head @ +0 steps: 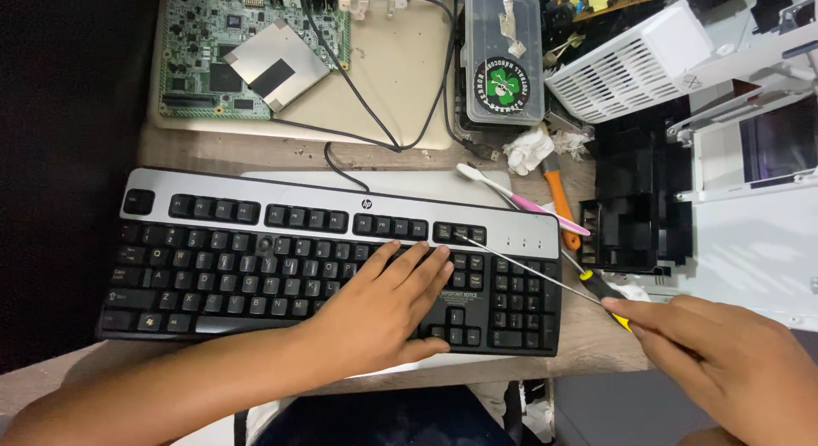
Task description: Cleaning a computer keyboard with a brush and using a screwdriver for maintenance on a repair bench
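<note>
1. At the far left top, a green circuit board with a square metal shield lies on a beige panel; black cables loop across that panel.
2. Below it, a black-and-silver keyboard sits flat on the wooden table, spanning most of the table's width.
3. The left hand rests palm down on the keyboard's right-centre keys, fingers spread flat and extended, gripping nothing, only pressing on the keys.
4. Above the keyboard's right end stands a clear plastic box with a round green-and-black sticker; a crumpled white tissue lies just beside it.
5. A pink-and-white toothbrush and an orange-handled tool lie near the keyboard's upper right corner.
6. A slim screwdriver with a black-and-yellow handle runs diagonally; its tip touches a key in the keyboard's upper right block.
7. The right hand is closed around the screwdriver's handle end, fingers curled.
8. At the far right sit a white vented cover and black and white printer parts.
</note>
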